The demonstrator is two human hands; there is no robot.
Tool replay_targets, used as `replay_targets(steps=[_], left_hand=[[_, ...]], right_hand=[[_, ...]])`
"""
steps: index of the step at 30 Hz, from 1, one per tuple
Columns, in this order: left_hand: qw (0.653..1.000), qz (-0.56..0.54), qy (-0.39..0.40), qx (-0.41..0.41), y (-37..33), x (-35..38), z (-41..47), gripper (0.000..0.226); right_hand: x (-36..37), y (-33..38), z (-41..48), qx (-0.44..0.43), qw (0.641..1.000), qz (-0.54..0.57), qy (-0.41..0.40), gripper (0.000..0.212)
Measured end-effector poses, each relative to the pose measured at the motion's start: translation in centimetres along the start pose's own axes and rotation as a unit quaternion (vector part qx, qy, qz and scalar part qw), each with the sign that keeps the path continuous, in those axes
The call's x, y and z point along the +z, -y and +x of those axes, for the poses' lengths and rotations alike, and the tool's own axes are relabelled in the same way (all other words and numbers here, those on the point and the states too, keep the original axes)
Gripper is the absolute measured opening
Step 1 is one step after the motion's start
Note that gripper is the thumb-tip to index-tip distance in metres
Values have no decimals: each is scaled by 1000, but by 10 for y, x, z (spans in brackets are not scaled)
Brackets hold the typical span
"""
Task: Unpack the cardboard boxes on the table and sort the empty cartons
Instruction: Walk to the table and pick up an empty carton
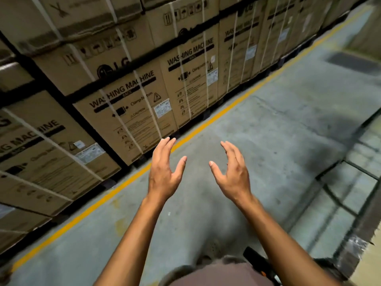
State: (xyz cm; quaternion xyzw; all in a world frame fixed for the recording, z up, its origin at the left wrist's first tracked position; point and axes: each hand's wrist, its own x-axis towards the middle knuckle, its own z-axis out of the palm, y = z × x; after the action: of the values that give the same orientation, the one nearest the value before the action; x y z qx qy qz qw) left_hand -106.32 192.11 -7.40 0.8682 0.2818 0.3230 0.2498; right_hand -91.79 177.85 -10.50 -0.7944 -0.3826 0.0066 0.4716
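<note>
Both hands are empty: the left hand [165, 172] and the right hand [231, 174] hang in mid-air, fingers spread and loosely bent, palms facing each other, seemingly readied to take a box by its sides. Beneath them lies only concrete floor [278, 131], and strapped washing-machine cartons [127, 104] stand stacked from 9 to 12 o'clock, well apart. No table with boxes shows, unless the taped edge [358, 250] at 4 o'clock belongs to one.

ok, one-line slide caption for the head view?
Open, empty left hand and right hand over grey concrete floor beside stacked brown cardboard washing-machine boxes.
</note>
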Motion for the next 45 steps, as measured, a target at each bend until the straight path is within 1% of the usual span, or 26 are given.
replay_targets(steps=[3,5,8,11,17,21,25,28,34,41,45], left_hand=[[999,-12,23,23,7,24,67,57],[998,-28,42,41,7,47,104,58],[992,-59,77,84,4,92,159,59],[982,-84,115,125,-4,144,212,58],[947,-146,180,225,-22,254,331,59],[918,-168,223,283,-49,306,410,58],[883,-178,253,352,-83,355,475,56],[860,-198,272,383,-110,393,507,55],[825,-230,288,429,-176,479,558,55],[790,-244,295,479,-292,602,616,55],[783,-245,294,491,-377,657,649,55]], right_hand=[[0,-13,53,27,999,-24,-21,65],[-7,-26,80,40,998,-29,-51,64],[-18,-52,117,71,993,-43,-89,65],[-27,-83,153,105,982,-83,-133,64],[-45,-146,245,171,952,-142,-210,66],[-63,-170,303,211,926,-165,-264,64],[-88,-191,345,239,902,-189,-305,60],[-108,-209,367,265,881,-202,-337,61],[-167,-263,411,283,849,-225,-384,61],[-278,-365,474,287,820,-246,-429,59],[-355,-407,508,273,811,-244,-457,60]])
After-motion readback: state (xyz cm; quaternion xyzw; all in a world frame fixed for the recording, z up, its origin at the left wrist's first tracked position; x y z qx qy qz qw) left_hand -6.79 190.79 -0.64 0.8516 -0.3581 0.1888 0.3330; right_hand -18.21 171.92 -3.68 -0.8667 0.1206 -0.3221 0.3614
